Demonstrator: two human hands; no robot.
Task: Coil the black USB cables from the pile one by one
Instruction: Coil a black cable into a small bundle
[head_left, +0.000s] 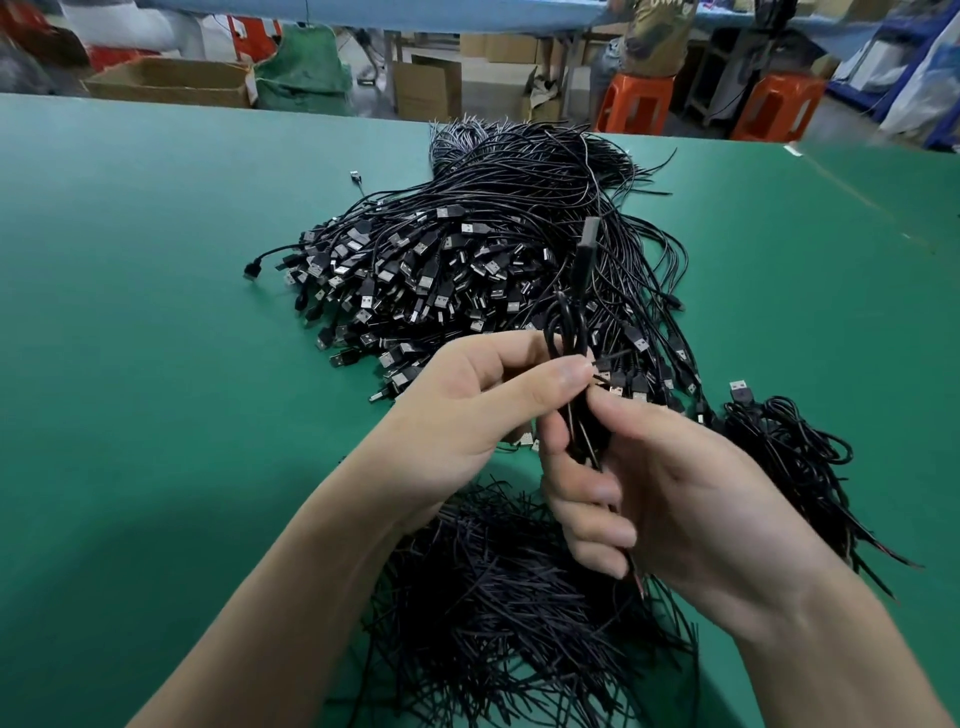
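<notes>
A big pile of black USB cables (467, 260) covers the middle of the green table (156, 312), plugs pointing toward me. Above its near edge I hold one folded black cable (571, 332), its USB plug sticking straight up. My left hand (467, 405) pinches the looped strands between thumb and fingers. My right hand (649, 493) grips the lower part of the same bundle, fingers curled round it. A small heap of coiled cables (789, 447) lies to the right of my hands.
A spread of short black tie strips (509, 597) lies on the table under my forearms. One loose plug (355, 176) sits alone at the far left of the pile. Beyond the table stand cardboard boxes (171, 80), orange stools (636, 101) and a seated person (654, 36).
</notes>
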